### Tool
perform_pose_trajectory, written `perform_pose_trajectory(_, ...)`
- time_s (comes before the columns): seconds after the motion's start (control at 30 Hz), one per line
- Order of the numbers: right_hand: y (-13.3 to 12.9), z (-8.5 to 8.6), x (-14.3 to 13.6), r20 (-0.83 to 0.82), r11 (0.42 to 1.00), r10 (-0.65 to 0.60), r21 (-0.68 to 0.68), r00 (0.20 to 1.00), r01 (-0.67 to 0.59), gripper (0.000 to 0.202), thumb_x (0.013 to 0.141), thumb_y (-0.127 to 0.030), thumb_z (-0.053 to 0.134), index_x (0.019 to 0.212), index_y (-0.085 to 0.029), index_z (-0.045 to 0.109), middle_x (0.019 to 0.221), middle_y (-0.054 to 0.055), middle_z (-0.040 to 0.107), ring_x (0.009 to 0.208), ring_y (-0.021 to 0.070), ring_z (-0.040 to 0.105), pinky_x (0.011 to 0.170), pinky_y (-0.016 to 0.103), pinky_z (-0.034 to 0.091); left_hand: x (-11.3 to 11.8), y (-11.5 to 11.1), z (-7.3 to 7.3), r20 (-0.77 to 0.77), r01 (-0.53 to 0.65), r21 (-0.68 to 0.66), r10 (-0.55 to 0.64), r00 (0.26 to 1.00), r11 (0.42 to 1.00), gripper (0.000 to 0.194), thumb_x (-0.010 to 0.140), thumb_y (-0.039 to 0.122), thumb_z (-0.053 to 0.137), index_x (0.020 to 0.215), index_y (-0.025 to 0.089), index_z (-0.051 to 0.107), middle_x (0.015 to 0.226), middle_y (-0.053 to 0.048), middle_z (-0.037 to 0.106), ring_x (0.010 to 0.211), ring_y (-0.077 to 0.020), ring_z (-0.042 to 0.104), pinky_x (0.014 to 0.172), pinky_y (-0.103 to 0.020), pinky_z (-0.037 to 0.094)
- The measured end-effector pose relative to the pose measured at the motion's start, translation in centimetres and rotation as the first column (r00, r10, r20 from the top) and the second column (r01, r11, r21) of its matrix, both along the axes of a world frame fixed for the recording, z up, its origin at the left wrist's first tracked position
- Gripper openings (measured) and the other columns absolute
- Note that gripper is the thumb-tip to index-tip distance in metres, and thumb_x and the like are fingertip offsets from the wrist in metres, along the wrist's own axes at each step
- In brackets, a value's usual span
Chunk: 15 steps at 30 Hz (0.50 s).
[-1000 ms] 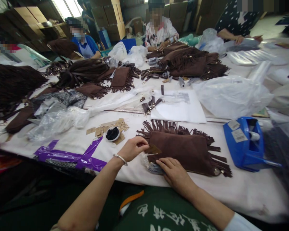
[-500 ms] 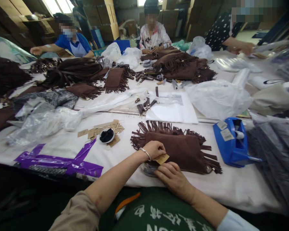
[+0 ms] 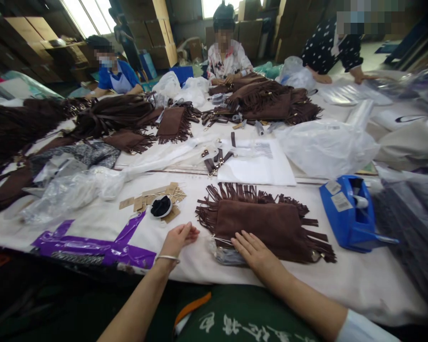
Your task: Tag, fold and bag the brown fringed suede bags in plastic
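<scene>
A brown fringed suede bag (image 3: 267, 228) lies flat on the white-covered tabletop (image 3: 342, 280), directly before the person, with fringe along its far edge and its right side. The right hand (image 3: 254, 250) rests palm down on the near left part of the bag, fingers spread and extended, gripping nothing. Under the bag's near left corner, just beside this hand, lies a crumpled clear plastic wrapper (image 3: 225, 255). A thin pale string (image 3: 221, 239) crosses the bag's left edge between the two hands. The left hand (image 3: 178, 239), a bangle on its wrist, lies just left of the bag with the fingers loosely extended toward the fringe; it is unclenched, and whether the fingertips pinch the string cannot be told.

Left of the left hand lie a strip of purple plastic (image 3: 103, 244), a small white dish of dark items (image 3: 161, 207) and a scatter of tan cardboard tags (image 3: 146, 198). To the right of the bag stands a blue tape dispenser (image 3: 349, 216). Beyond the bag lie white paper sheets (image 3: 257, 164), short brown straps with metal clasps (image 3: 216, 159) and a large clear plastic bag (image 3: 324, 145). Farther off, heaps of brown fringed bags (image 3: 267, 99) cover the tabletop, where three other people work on the far side.
</scene>
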State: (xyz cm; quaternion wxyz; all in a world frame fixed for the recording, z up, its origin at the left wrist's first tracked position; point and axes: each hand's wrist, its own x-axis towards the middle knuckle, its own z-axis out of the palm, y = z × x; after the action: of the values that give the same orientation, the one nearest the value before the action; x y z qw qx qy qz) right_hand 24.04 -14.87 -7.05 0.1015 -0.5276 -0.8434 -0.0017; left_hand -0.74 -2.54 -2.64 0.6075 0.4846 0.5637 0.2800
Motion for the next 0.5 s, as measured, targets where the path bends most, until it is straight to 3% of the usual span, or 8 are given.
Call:
perform_pose_trajectory(0.1, 0.7, 0.4, 0.6, -0.038, 0.999, 0.043, -0.011, 0.998, -0.044, 0.052, 0.083, -0.002, 0.036, 0.135, -0.011, 0.039, 0.133, 0.012, 0.050, 0.122, 0.0230, 0.047, 0.102, 0.042, 0.044, -1.6, -2.9, -0.2, 0.166, -0.112, -0.280, 0.163, 0.973, 0.953, 0.037, 0.084, 0.039, 0.058, 0.100, 0.007, 0.061, 0.102, -0.019, 0.067, 0.092, -0.0223, 0.066, 0.088, -0.034, 0.052)
perform_pose_trajectory(0.23, 0.7, 1.5, 1.0, -0.121, 0.999, 0.040, -0.011, 0.992, -0.041, 0.056, 0.083, 0.000, 0.032, 0.138, -0.013, 0.034, 0.136, 0.010, 0.047, 0.125, 0.0196, 0.044, 0.105, 0.042, 0.041, 0.7, -4.3, -0.6, 0.357, -0.016, -0.488, 0.217, 0.908, 0.873, 0.042, 0.087, 0.041, 0.054, 0.109, 0.006, 0.059, 0.107, -0.019, 0.066, 0.095, -0.0231, 0.065, 0.085, -0.032, 0.053)
perform_pose_trajectory(0.4, -0.4, 2.0, 0.6, -0.234, 0.999, 0.033, 0.037, 0.972, -0.025, 0.065, 0.077, 0.004, 0.028, 0.139, -0.016, 0.032, 0.135, 0.007, 0.049, 0.126, 0.0160, 0.042, 0.106, 0.039, 0.040, 6.1, -1.6, -1.5, 0.628, 0.252, -0.546, 0.192, 0.754, 0.799, 0.044, 0.086, 0.045, 0.053, 0.109, 0.009, 0.060, 0.096, -0.015, 0.070, 0.089, -0.0265, 0.067, 0.080, -0.040, 0.055)
perform_pose_trajectory(0.5, -0.9, 2.1, 0.4, -0.235, 1.000, 0.020, 0.013, 0.972, -0.018, 0.069, 0.073, 0.007, 0.026, 0.138, -0.015, 0.033, 0.136, 0.006, 0.048, 0.128, 0.0150, 0.040, 0.106, 0.038, 0.039, 8.3, 1.0, -2.2, 0.640, 0.260, -0.559, 0.211, 0.739, 0.787, 0.040, 0.085, 0.039, 0.055, 0.109, 0.008, 0.061, 0.094, -0.014, 0.071, 0.094, -0.0293, 0.065, 0.087, -0.046, 0.051)
